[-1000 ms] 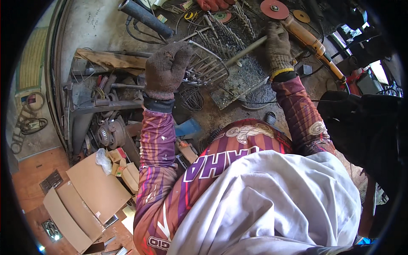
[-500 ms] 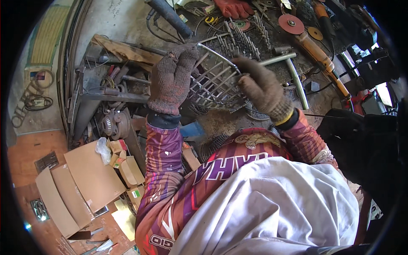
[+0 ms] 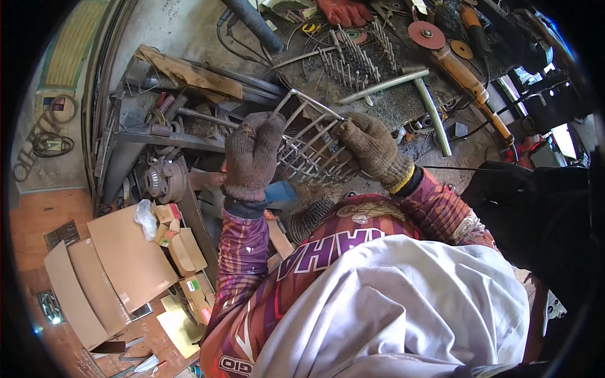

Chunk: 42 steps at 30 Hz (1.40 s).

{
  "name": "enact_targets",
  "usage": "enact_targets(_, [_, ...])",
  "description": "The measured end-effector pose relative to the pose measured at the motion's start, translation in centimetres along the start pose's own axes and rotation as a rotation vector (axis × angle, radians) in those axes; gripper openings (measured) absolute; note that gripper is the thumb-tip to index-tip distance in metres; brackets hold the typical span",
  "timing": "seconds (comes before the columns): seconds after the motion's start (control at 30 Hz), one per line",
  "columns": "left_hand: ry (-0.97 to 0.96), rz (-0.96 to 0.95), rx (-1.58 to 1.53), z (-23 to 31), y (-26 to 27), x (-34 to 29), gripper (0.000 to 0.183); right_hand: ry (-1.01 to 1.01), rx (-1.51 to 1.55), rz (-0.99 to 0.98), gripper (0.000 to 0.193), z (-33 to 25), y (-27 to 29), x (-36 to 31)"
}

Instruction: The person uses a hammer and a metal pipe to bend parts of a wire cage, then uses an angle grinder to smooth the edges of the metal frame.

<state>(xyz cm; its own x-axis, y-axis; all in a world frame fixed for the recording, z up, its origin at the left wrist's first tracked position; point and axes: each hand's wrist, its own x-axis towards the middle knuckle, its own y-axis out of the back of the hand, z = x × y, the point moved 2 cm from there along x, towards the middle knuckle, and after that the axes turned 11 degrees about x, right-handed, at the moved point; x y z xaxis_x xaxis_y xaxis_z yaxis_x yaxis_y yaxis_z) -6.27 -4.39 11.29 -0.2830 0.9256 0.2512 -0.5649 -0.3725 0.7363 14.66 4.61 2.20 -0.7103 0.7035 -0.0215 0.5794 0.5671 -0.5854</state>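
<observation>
Between my two gloved hands is a metal rod frame (image 3: 310,140), a grid of thin silvery bars shaped like a rack or basket. My left hand (image 3: 255,151), in a dirty brown knit glove, is closed around its left side. My right hand (image 3: 373,148), in a matching glove with a yellow cuff edge, grips the upper right corner. The frame is tilted, and its lower bars blend into the clutter beneath. Just beyond it on the work surface lies a T-shaped metal pipe piece (image 3: 391,86).
Several upright-looking metal pins (image 3: 353,66) stand at the back. An orange angle grinder (image 3: 469,79) with a red disc lies right of them, and a red glove (image 3: 345,11) is at the far edge. Metal scrap and a wooden piece (image 3: 189,72) crowd the left; flattened cardboard (image 3: 129,258) lies below.
The rod frame and my left hand have come lower, toward my body. My right hand, blurred before, has settled on the frame's corner. The view has shifted slightly.
</observation>
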Motion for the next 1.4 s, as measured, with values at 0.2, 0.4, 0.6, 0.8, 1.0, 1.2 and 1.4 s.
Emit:
enact_targets(0.2, [-0.195,0.171,0.319,1.3,1.6,-1.1,0.027,0.339,-1.296,0.507,0.053,-3.9,5.3,0.9])
enact_targets(0.4, [-0.039,-0.026,0.051,-1.4,2.9,-2.1,0.027,0.087,-1.630,0.714,0.061,-3.1,15.3,0.6])
enact_targets(0.6, [0.323,-0.270,-0.483,-4.2,3.7,-2.5,0.029,-0.117,-1.505,0.491,0.051,-4.6,18.7,3.4])
enact_targets(0.8, [0.216,-0.230,-0.619,-6.4,3.4,-3.1,0.030,-0.409,-0.969,0.256,0.037,-11.1,18.1,4.1])
enact_targets(1.0, [0.329,-0.227,-0.571,-6.8,3.4,-3.3,0.027,-0.547,-0.702,0.400,0.036,-14.0,16.9,2.3])
enact_targets(1.2, [0.148,-0.191,-0.386,-6.7,3.2,-2.6,0.028,-0.523,-0.570,0.537,0.038,-15.5,16.3,-0.3])
enact_targets(1.4, [0.213,-0.209,-0.382,-6.8,1.9,-3.3,0.033,-0.243,-0.743,0.376,0.050,-12.8,15.7,0.2])
